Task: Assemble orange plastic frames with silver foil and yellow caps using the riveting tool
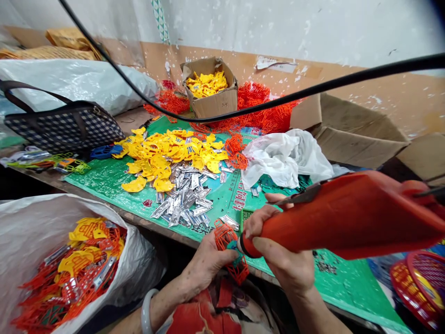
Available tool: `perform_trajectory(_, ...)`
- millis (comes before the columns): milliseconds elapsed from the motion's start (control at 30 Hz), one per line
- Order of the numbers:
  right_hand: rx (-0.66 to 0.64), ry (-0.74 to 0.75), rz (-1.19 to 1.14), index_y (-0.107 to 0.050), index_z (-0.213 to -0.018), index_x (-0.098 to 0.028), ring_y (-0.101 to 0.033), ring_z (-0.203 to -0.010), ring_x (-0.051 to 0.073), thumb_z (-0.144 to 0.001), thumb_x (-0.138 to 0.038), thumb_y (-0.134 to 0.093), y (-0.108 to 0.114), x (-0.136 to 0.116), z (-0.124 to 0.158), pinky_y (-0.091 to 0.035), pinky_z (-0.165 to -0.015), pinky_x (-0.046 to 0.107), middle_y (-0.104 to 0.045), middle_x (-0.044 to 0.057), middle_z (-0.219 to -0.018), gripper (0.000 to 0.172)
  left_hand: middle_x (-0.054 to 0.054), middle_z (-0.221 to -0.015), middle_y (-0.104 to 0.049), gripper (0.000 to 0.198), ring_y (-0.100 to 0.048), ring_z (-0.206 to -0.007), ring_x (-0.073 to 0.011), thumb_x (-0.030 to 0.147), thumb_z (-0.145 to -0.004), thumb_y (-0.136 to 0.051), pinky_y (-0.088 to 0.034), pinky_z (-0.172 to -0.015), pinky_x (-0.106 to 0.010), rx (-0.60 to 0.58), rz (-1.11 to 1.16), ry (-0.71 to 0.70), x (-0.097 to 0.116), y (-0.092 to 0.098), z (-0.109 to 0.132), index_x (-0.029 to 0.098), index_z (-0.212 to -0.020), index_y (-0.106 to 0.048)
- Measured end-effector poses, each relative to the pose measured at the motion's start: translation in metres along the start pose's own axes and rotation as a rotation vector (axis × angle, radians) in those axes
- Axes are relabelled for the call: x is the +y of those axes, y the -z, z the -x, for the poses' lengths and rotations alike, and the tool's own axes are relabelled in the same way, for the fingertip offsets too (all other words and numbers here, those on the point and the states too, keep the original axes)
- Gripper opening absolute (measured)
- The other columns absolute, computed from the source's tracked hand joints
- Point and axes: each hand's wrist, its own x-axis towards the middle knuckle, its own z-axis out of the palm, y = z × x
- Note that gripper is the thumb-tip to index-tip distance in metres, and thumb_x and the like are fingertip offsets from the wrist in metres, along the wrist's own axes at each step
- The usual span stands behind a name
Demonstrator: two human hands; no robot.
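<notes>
My left hand (207, 260) is closed around an orange plastic lattice piece (239, 271) with a teal part in its middle. In my right hand (290, 264) is a red electric screwdriver (330, 220), held sideways with its black tip end at the teal part. Whether the tip touches a screw is hidden. Just beyond my hands, flat silver parts (189, 197) lie in a heap on the green table cover (111, 188). Yellow plastic shells (174, 150) are piled behind them. A small green basket (246, 215) stands beside the screwdriver tip.
At the lower left, a white sack (139, 264) holds orange and yellow pieces. A cardboard box (217, 103) of yellow parts stands at the back, near orange lattice pieces (274, 116). White plastic bag (285, 155), open carton (361, 134) and checked handbag (66, 125) surround the piles. A black cable (295, 99) hangs across.
</notes>
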Motion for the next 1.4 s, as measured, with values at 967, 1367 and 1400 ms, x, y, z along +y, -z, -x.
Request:
perform_trajectory(967, 0.404, 0.211, 0.088, -0.063, -0.063, -0.018, -0.056, -0.055, 0.014, -0.060, -0.016, -0.076, 0.058, 0.033, -0.044, -0.047, -0.056, 0.032, -0.062, -0.002, -0.060, 0.013, 0.002, -0.076, -0.062, 0.027, -0.055, -0.067, -0.0131, 0.017, -0.065, -0.073, -0.047, -0.066, -0.026, 0.055, 0.016, 0.116, 0.012, 0.001, 0.000, 0.017, -0.088, -0.060)
perform_trajectory(1367, 0.444, 0.186, 0.170, -0.063, -0.063, -0.017, -0.055, -0.055, 0.014, -0.060, -0.020, -0.076, 0.062, 0.040, -0.044, -0.047, -0.057, 0.033, -0.062, -0.001, -0.063, 0.014, -0.001, -0.079, -0.066, 0.034, -0.064, -0.067, -0.0171, 0.023, -0.065, -0.077, -0.055, -0.063, -0.030, 0.101, 0.067, 0.148, 0.014, 0.001, 0.002, 0.017, -0.093, -0.059)
perform_trajectory(1400, 0.443, 0.191, 0.174, -0.063, -0.064, -0.017, -0.055, -0.055, 0.014, -0.060, -0.019, -0.076, 0.061, 0.040, -0.044, -0.047, -0.058, 0.033, -0.062, -0.002, -0.062, 0.013, -0.001, -0.079, -0.066, 0.033, -0.064, -0.067, -0.0172, 0.023, -0.065, -0.076, -0.055, -0.063, -0.030, 0.104, 0.070, 0.146, 0.014, 0.001, 0.002, 0.017, -0.093, -0.059)
